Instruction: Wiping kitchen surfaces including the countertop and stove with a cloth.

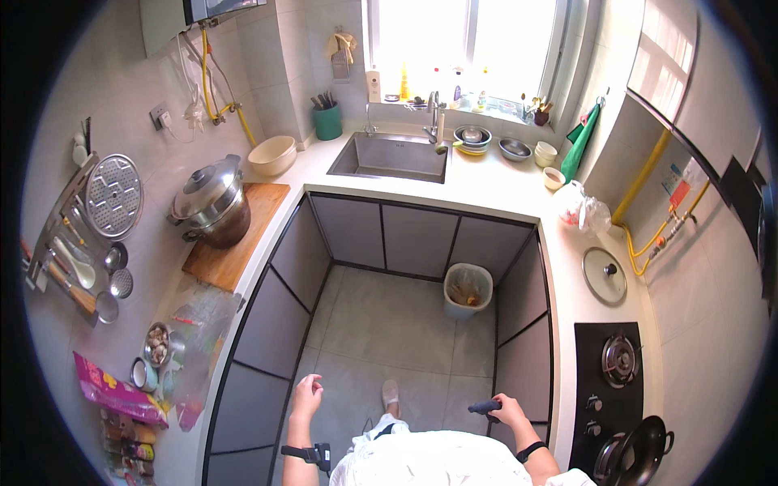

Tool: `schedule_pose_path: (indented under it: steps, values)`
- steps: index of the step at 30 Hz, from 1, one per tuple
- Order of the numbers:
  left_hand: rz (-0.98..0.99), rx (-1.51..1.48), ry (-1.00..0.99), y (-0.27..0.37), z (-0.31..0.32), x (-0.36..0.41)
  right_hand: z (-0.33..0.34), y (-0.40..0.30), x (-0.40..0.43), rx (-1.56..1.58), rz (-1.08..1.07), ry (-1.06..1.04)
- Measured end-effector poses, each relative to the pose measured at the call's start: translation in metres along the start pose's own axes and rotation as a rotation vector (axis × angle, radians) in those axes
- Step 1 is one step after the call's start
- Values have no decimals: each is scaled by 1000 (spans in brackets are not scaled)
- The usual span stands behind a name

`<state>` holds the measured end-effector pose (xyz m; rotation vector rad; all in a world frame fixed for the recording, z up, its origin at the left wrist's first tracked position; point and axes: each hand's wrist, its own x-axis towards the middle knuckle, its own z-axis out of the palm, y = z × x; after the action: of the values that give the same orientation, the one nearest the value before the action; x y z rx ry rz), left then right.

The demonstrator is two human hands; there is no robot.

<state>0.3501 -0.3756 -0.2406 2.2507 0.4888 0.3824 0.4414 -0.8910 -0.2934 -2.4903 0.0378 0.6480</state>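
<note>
Over the grey floor tiles, my left hand point(307, 396) is raised with its fingers loosely curled and nothing in it. My right hand point(509, 409) grips a small dark cloth-like item point(484, 407), whose exact kind I cannot tell. That hand is beside the right-hand cabinets, left of the black gas hob point(608, 389). A black wok point(643, 455) sits tilted on the hob's near burner. Ahead, a steel sink point(395, 157) is set in the white counter, with a tap behind it.
A waste bin point(468, 291) stands on the floor at the far right corner. On the left counter are a steamer pot point(213, 200) on a wooden board point(267, 209), a bowl of mushroom-like pieces point(158, 345) and a purple packet point(115, 392). A glass lid point(598, 285) lies beyond the hob.
</note>
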Motion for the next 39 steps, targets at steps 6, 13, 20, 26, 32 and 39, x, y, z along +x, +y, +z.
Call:
schedule_pose_path:
  steps: [6, 13, 20, 26, 32, 39]
  values:
    - [-151, 160, -221, -2, 1, 94, -16, -41, 61, 59, 114, 7]
    - [-90, 203, -432, -26, 17, 184, -33, -34, 91, 58, 268, 55]
    - [956, 419, -595, 215, 0, 287, -30, -11, 126, 18, 437, -92]
    - [1687, 435, -475, 397, -10, 301, -54, 14, 214, -6, 389, -134]
    - [1699, 404, -386, 447, 55, 355, -93, 15, 313, 190, 347, -12]
    - [1722, 389, -349, 483, 94, 397, -158, 8, 391, 74, 265, -67]
